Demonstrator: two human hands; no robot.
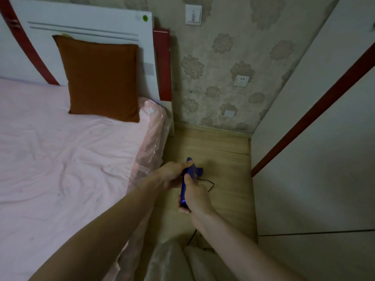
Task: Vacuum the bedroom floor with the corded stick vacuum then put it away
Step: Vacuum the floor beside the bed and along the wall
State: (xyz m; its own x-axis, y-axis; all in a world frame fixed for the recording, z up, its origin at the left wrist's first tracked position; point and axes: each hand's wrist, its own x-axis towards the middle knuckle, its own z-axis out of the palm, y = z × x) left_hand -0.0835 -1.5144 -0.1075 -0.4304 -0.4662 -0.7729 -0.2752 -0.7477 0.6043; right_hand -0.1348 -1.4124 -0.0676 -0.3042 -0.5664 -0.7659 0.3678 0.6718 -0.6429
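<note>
Stick vacuum (187, 176) — blue-purple plastic, glossy, only the handle end showing between the two hands; the body and floor head are hidden beneath them. It sits over the strip of wooden floor (229, 179) between the bed and the wardrobe. A thin black cord (209, 184) loops out from its right side onto the boards; more cord shows lower down near the person's legs.

Left hand (172, 175): fingers wrapped round the upper part of the handle, thumb lying along the top. Right hand (195, 196): curled tight round the lower end, thumb pressed on the blue casing.

Around — bed (60, 149) to the left with a rumpled pale pink sheet, a brown cushion (101, 78) leaning upright against the white and red headboard (81, 23). Floral wallpaper (223, 57) ahead carries a white socket (241, 80). White wardrobe (324, 159) with a dark red strip on the right.
</note>
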